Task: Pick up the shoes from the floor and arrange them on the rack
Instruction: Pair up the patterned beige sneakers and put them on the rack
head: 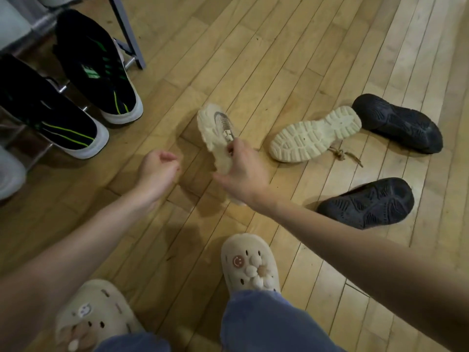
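Observation:
My right hand grips a cream sneaker by its laces, toe pointing away from me, at the middle of the wooden floor. Its mate, a second cream sneaker, lies sole-up to the right with a loose lace trailing. Two black shoes lie on their sides further right, one black shoe behind and the other black shoe nearer me. My left hand hovers to the left with fingers curled and nothing in it. The shoe rack stands at the upper left.
Two black sneakers with green stripes rest on the rack's low bars. A pale shoe shows at the left edge. My feet wear cream clogs at the bottom of the view.

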Motion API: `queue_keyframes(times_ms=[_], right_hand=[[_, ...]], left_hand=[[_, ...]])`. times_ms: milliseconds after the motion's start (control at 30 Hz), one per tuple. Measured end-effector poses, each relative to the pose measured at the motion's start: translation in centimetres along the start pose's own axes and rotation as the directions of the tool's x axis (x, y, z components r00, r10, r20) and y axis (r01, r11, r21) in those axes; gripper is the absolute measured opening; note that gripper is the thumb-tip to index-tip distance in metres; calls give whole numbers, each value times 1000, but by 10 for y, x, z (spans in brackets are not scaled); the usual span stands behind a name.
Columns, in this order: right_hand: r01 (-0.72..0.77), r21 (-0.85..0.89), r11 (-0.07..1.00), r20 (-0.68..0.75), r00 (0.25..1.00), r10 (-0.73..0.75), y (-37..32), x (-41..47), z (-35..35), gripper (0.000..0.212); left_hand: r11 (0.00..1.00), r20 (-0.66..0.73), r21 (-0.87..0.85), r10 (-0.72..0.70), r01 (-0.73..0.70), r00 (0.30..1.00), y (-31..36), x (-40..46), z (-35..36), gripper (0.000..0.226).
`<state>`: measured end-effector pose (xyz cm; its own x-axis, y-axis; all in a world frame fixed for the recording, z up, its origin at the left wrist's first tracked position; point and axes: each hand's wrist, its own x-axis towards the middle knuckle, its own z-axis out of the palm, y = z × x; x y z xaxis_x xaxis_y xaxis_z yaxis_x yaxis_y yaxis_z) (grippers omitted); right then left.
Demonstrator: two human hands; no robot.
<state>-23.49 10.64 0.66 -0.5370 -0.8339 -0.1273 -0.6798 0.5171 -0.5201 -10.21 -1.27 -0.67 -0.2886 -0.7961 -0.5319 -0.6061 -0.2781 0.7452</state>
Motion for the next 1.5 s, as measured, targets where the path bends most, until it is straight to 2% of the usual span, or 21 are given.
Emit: queue_keyframes(times_ms=[100, 133, 200, 267, 333, 400, 467, 567, 700, 767, 867, 933, 967, 1033, 1133, 1200, 1233, 1333, 1433, 1500], right_hand=[[208, 99, 973, 173, 959, -223, -10, -2, 17, 22], [271, 116, 956, 194, 937, -289, -9, -2, 16, 16], [312, 135, 940, 142, 933, -330, -4, 1, 9, 13], [274, 96, 957, 38, 960, -279, 6, 9, -4, 23], [200, -99, 975, -4, 979, -202, 25, 23, -18, 46], [72, -362, 930, 60, 997, -54, 50, 39, -33, 80], [5, -542, 841, 185, 976, 113, 72, 49, -46, 95], [39, -677, 735, 300, 927, 227, 97, 54, -52, 91], [97, -741, 665, 255, 956, 145, 105, 56, -46, 79], [98, -728, 678, 217, 972, 93, 100, 57, -44, 72], [112, -574, 811, 131, 990, -44, 81, 58, -49, 82], [222, -397, 891, 64, 975, -214, 63, 57, -57, 93], [277, -288, 917, 29, 959, -281, 53, 57, -62, 95], [351, -59, 935, -26, 935, -353, 33, 59, -73, 90], [361, 267, 893, 36, 923, -384, 15, 71, -85, 80], [266, 485, 833, 89, 933, -349, 8, 78, -88, 68], [200, 575, 794, 122, 938, -324, 7, 82, -89, 60], [-64, 743, 667, 264, 943, -203, 11, 88, -85, 43], [-342, 695, 632, 453, 891, -16, 23, 91, -70, 40], [-390, 621, 680, 457, 885, 91, 29, 90, -56, 35]], left_hand=[[998, -40, 42, -34, 35, 999, -15, 1, -2, 18], [997, -34, 57, -45, 47, 998, -19, -1, -2, 17], [995, -18, 89, -53, 55, 998, -24, -6, 0, 19], [992, 18, 122, -41, 39, 999, -27, -14, 6, 22], [987, 115, 152, -63, 45, 991, -27, -27, 14, 36], [984, 219, 170, -95, 58, 971, -29, -36, 22, 57], [974, 233, 221, -101, 49, 967, -33, -40, 27, 72], [944, 182, 327, -115, 51, 977, -34, -39, 32, 91], [923, 154, 377, -143, 76, 978, -28, -37, 41, 106], [913, 117, 400, -142, 85, 983, -26, -35, 45, 106], [925, 71, 362, -152, 116, 986, -24, -32, 47, 92], [951, 91, 272, -179, 149, 980, -22, -30, 44, 76], [958, 116, 228, -203, 172, 972, -21, -29, 40, 75], [965, 167, 164, -234, 207, 958, -17, -26, 28, 80], [968, 234, 64, -251, 242, 939, -11, -21, 6, 87], [947, 293, -71, -281, 314, 914, -8, -19, -8, 86], [918, 339, -147, -303, 369, 890, -5, -19, -14, 78], [842, 436, -272, -324, 466, 840, 0, -22, -25, 38], [842, 450, -283, -307, 460, 839, 0, -23, -29, 31], [846, 452, -285, -296, 451, 841, -2, -23, -31, 33]])
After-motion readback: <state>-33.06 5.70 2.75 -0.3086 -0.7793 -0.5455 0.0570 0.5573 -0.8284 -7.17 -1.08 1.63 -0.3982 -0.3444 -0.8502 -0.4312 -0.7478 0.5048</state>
